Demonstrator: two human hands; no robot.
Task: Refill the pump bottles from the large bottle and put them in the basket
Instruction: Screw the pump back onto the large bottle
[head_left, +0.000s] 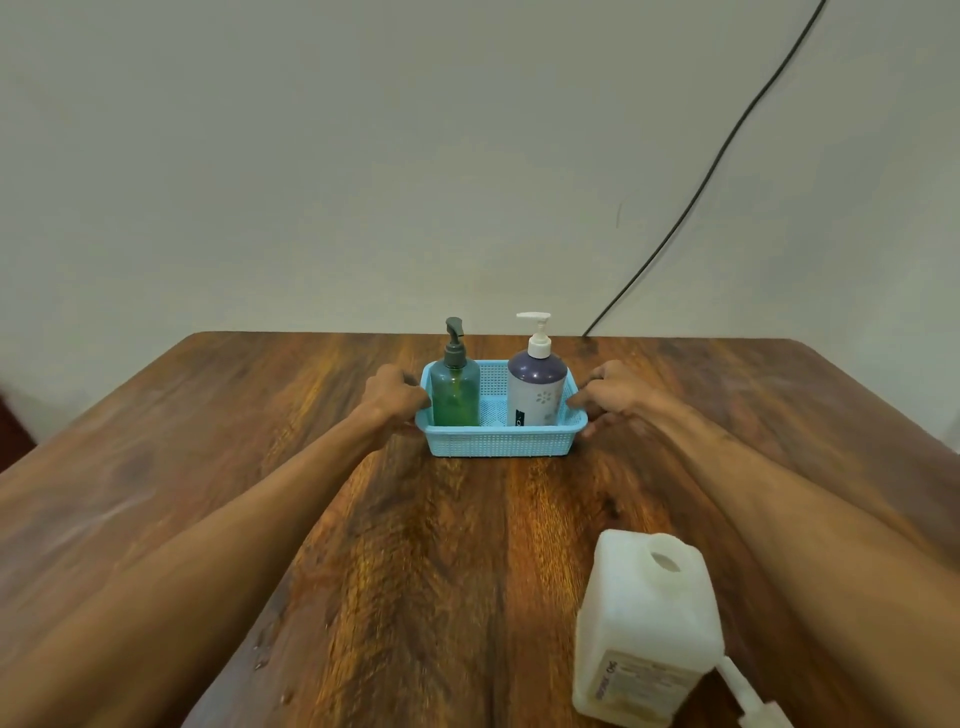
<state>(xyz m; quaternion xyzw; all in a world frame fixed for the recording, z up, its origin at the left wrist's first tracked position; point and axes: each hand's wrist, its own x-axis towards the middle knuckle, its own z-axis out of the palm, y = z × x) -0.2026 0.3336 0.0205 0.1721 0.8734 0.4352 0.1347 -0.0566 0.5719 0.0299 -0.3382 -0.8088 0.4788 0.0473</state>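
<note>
The left grip (396, 393) grasps the left short end of the blue basket (501, 441), with the fingers curled round its rim. The right grip (608, 393) holds the right short end in the same way, fingers on the rim and the thumb low at the side. Both forearms reach forward over the worktop (415, 545), one on each side.

The basket is on the far half of the worktop, near the middle of its width. Its long axis runs from left to right across the view, and one long side faces the person. Inside it two pump bottles stand upright. The green pump bottle (455, 395) with a grey pump is at the left end, close to the left grip. The purple and white pump bottle (536, 389) is at the right end, and its white spout points to the left. Where the grey spout points, I cannot tell. A free gap of basket floor is between the two.

The large bottle (647, 629) stands upright near the person, at the right, well apart from the basket. Its neck is open and its label faces the person. A white pump piece (748, 696) lies just beside it, partly cut by the frame edge. Some small wet drops (260, 657) are on the worktop at the near left. Behind, a dark cable (727, 150) runs slanted down the pale wall (363, 156) to the back edge of the worktop.
</note>
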